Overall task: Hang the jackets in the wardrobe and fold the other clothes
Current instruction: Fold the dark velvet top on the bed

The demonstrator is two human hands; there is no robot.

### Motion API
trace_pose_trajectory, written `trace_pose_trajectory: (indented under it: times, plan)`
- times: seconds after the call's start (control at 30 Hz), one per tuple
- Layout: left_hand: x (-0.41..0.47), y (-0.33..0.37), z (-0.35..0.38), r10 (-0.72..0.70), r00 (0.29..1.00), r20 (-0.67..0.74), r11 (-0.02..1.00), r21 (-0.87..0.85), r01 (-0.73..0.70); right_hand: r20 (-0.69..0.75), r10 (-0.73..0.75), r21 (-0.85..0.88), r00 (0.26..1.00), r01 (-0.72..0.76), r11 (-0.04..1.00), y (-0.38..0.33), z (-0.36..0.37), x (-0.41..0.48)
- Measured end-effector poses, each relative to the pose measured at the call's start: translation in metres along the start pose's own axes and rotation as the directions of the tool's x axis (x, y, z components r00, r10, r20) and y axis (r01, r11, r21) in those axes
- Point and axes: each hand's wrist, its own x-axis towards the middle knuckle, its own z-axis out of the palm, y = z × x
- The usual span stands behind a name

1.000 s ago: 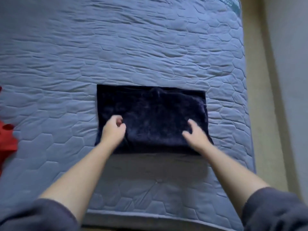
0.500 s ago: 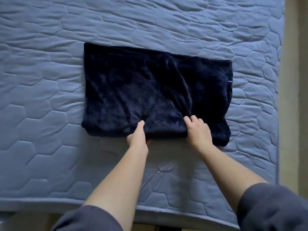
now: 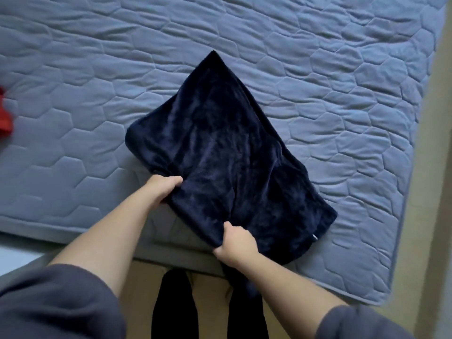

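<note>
Quilted blue-grey mattress fills most of the view, its cover stitched in a pattern of hexagons and lightly wrinkled. Its near edge runs across the lower part of the view, and a strip of pale beige floor shows along its right side and below the edge.

On the mattress, near that edge and right of centre, lies the folded navy garment, soft and plush. It is turned at an angle, one corner pointing away from the person and its long sides running diagonally. Its near part is lifted and creased where the hands hold it, while the far part rests flat on the cover.

Both forearms are bare, with dark grey sleeves pushed up near the elbows. Below the mattress edge, the person's legs in black stand on the floor.

The left hand grips the garment's near left edge, its fingers curled round the fabric. The right hand pinches the near edge further right, thumb on top and fingers tucked beneath, just at the mattress edge.

At the far left border, well apart from the garment, a piece of red cloth lies on the mattress, mostly cut off. A small white tag shows on the garment's right side.
</note>
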Motion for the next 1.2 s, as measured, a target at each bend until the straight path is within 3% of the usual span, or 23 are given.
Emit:
trace_pose_trajectory:
  times: [0.13, 0.2, 0.23, 0.27, 0.33, 0.4, 0.43, 0.5, 0.7, 0.77, 0.9, 1.03, 1.2]
  plan:
    - [0.017, -0.018, -0.021, 0.032, 0.999, 0.033, 0.997, 0.066, -0.034, 0.264, 0.033, 0.056, 0.964, -0.049, 0.997, -0.022, 0.012, 0.004]
    - [0.020, -0.031, -0.018, 0.021, 1.000, 0.018, 0.997, -0.072, -0.020, 0.390, 0.036, 0.093, 0.920, -0.078, 0.993, -0.022, -0.005, 0.012]
    - [0.020, -0.039, -0.014, 0.008, 1.000, 0.021, 0.982, -0.191, -0.004, 0.384, 0.030, 0.162, 0.923, -0.100, 0.982, -0.018, -0.019, 0.017]
    - [0.017, -0.046, -0.008, -0.003, 0.999, 0.039, 0.950, -0.313, 0.015, 0.311, 0.036, 0.248, 0.950, -0.118, 0.961, -0.013, -0.035, 0.024]
    - [0.010, -0.062, 0.003, 0.003, 0.995, 0.104, 0.865, -0.500, 0.049, 0.003, 0.114, 0.383, 0.993, -0.107, 0.917, 0.001, -0.071, 0.039]
    - [0.002, -0.073, 0.017, 0.028, 0.990, 0.137, 0.806, -0.590, 0.058, -0.373, 0.182, 0.319, 0.910, -0.059, 0.946, 0.019, -0.105, 0.057]
    - [-0.002, -0.076, 0.023, 0.042, 0.990, 0.135, 0.784, -0.618, 0.051, -0.481, 0.187, 0.263, 0.857, -0.062, 0.963, 0.028, -0.120, 0.066]
    - [-0.004, -0.079, 0.033, 0.060, 0.991, 0.121, 0.737, -0.675, 0.037, -0.526, 0.200, 0.205, 0.826, -0.105, 0.973, 0.045, -0.143, 0.083]
    - [0.005, -0.077, 0.035, 0.057, 0.989, 0.135, 0.656, -0.752, 0.065, -0.200, 0.180, 0.617, 0.963, -0.019, 0.787, 0.061, -0.171, 0.112]
    - [0.006, -0.074, 0.031, 0.094, 0.982, 0.163, 0.649, -0.758, 0.063, -0.015, 0.108, 0.640, 0.994, -0.073, 0.764, 0.060, -0.174, 0.114]
    - [0.001, -0.064, 0.022, 0.146, 0.969, 0.198, 0.624, -0.778, 0.065, 0.262, 0.096, 0.599, 0.960, -0.240, 0.764, 0.051, -0.176, 0.105]
    - [-0.015, -0.039, 0.000, 0.202, 0.958, 0.203, 0.624, -0.780, 0.034, 0.274, 0.102, 0.725, 0.956, -0.276, 0.631, 0.052, -0.186, 0.082]
    - [-0.045, 0.043, -0.051, 0.315, 0.924, 0.218, 0.670, -0.740, -0.054, 0.119, 0.052, 0.873, 0.992, -0.129, 0.471, 0.041, -0.239, 0.036]
